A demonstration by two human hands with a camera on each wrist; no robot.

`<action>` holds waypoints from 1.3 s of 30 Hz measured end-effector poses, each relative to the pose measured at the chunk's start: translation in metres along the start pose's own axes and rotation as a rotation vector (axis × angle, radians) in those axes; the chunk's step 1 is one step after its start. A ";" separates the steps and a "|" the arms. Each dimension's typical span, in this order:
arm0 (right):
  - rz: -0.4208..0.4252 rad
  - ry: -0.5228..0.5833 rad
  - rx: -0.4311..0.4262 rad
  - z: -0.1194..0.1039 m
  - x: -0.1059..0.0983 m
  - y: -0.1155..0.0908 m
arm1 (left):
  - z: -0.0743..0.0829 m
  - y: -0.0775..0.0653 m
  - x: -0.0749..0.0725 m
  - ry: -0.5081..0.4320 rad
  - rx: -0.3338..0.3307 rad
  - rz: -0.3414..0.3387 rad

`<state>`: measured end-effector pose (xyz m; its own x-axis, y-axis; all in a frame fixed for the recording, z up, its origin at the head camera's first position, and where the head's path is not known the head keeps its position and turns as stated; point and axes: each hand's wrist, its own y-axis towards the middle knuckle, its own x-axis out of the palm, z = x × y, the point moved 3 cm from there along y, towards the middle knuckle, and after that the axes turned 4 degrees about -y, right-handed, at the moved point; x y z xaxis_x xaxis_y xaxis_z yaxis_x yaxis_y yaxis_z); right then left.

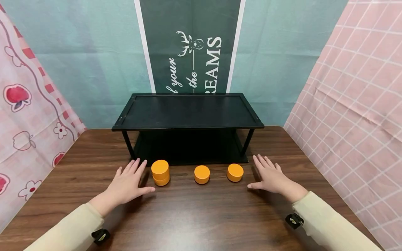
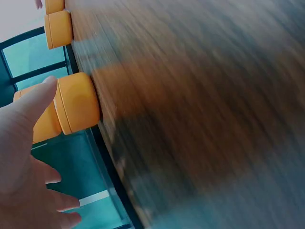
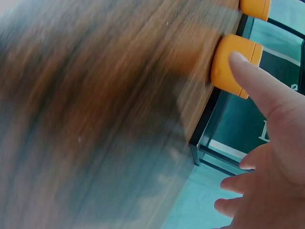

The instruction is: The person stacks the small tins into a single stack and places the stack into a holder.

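Two orange round lidded jars, one on top of the other, form a stack (image 1: pixel 160 172) beside my left hand (image 1: pixel 127 183). That hand has its fingers spread, with the thumb pointing toward the stack and nothing held. A single orange jar (image 1: pixel 202 174) stands in the middle, in front of the black shelf (image 1: pixel 188 111). Another orange jar (image 1: pixel 235 172) stands to its right, nearest my right hand (image 1: pixel 270 177), whose fingers are also spread and hold nothing. In the right wrist view the thumb overlaps that jar (image 3: pixel 224 64). The left thumb overlaps the stack (image 2: pixel 78 102) in the left wrist view.
The two-tier shelf stands at the back of the brown wooden table (image 1: pixel 188 216), behind the jars. A teal cloth (image 1: pixel 94 69) with a dark printed panel hangs behind it. Patterned cloth (image 1: pixel 25 104) borders the left side and pink checked cloth (image 1: pixel 351 104) the right.
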<state>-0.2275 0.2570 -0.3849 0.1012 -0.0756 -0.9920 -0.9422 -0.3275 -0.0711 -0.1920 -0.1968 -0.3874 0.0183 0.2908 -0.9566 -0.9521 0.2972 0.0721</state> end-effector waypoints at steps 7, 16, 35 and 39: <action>0.022 0.260 -0.050 -0.001 0.006 0.008 | -0.004 0.011 0.010 -0.418 0.008 -0.068; 0.000 0.411 -0.055 -0.007 0.012 0.018 | -0.001 0.023 0.029 -0.938 0.006 -0.108; 0.037 0.476 -0.091 -0.023 0.023 0.025 | -0.009 0.026 0.040 -0.996 0.014 -0.118; 0.051 0.487 -0.087 -0.024 0.024 0.026 | -0.009 0.025 0.041 -1.018 0.014 -0.119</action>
<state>-0.2419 0.2238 -0.4076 0.2122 -0.5179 -0.8287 -0.9218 -0.3876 0.0061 -0.2179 -0.1855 -0.4278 0.3686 0.8912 -0.2645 -0.9239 0.3827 0.0019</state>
